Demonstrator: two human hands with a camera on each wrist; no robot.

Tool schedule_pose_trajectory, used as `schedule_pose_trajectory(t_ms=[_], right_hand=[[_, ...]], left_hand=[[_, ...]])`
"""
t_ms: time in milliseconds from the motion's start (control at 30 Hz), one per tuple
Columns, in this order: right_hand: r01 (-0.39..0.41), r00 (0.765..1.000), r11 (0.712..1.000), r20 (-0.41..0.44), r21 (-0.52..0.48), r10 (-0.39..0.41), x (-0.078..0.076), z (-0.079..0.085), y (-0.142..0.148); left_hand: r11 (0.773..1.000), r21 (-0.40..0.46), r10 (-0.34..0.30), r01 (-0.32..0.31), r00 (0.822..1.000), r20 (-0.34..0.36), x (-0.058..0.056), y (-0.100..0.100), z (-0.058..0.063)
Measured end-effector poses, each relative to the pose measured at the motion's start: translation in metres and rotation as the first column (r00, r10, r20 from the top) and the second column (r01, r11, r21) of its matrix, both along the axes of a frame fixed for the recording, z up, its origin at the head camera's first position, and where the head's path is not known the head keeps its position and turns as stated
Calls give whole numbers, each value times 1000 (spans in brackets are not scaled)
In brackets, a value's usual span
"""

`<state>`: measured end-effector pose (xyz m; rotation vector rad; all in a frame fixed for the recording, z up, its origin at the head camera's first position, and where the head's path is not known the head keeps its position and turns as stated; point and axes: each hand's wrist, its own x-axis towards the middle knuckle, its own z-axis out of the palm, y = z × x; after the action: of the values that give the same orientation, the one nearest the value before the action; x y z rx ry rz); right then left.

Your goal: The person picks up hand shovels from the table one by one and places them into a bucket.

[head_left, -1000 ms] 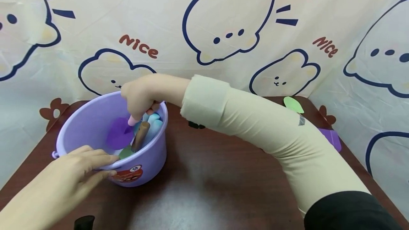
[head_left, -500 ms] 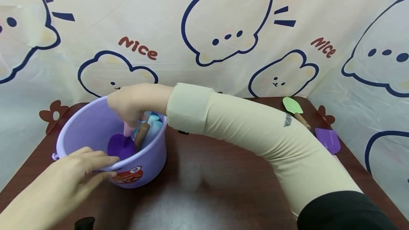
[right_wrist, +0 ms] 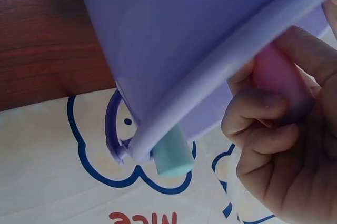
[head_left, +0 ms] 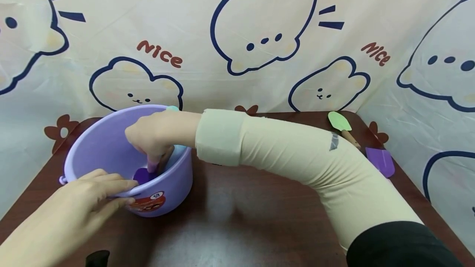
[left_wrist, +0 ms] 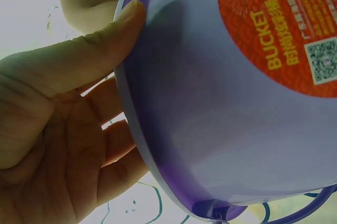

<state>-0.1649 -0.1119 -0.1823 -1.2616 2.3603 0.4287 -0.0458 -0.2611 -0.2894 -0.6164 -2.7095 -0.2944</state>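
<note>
A purple bucket point(head_left: 100, 135) with a red label stands upright on the table's left side. My left hand point(head_left: 92, 193) pinches its near rim, thumb outside and fingers inside, as the left wrist view also shows. My right hand point(head_left: 148, 133) reaches down into the bucket. In the right wrist view its fingers curl round the pink handle point(right_wrist: 281, 77) of a toy shovel, whose purple blade point(head_left: 142, 175) shows low inside the bucket. A brown handle point(head_left: 166, 159) and light-blue pieces lie beside it, partly hidden by the hand. One mint handle end point(right_wrist: 174, 155) sticks out past the rim.
On the brown table point(head_left: 252, 201), a green-bladed trowel point(head_left: 339, 121) with a wooden handle lies at the back right. Another purple shovel blade point(head_left: 380, 162) lies near the right edge, partly behind my right sleeve. A printed cloth point(head_left: 267, 90) hangs behind the table.
My right hand has moved down into the bucket with the toy shovel, whose blade now sits lower, near the front wall. A mint end now shows above the far rim. The left hand stays put.
</note>
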Motion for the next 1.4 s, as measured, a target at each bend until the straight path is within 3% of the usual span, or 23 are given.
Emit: schedule_pose_trajectory(t_ms=[167,400,700,900,1100,1267,1400], right_hand=[[-29,1000,999,-3,19,29,4,-3,0],[-51,999,999,18,17,50,4,-1,1],[28,979,995,206,-92,-8,-13,10,15],[53,976,979,218,-196,-9,-23,31,37],[95,967,925,255,-368,2,-50,48,74],[235,944,861,317,-452,-92,-69,48,116],[319,926,808,346,-495,-154,-79,45,149]], left_hand=[[1000,4,17,-17,1000,26,1,0,0],[1000,2,-6,6,1000,-12,2,0,1],[1000,7,-30,30,999,-40,2,1,0],[1000,12,13,-13,1000,7,3,2,3],[1000,30,9,-8,1000,-7,3,2,4],[999,36,-39,41,998,-48,3,2,3],[999,36,-31,33,999,-39,4,3,3]])
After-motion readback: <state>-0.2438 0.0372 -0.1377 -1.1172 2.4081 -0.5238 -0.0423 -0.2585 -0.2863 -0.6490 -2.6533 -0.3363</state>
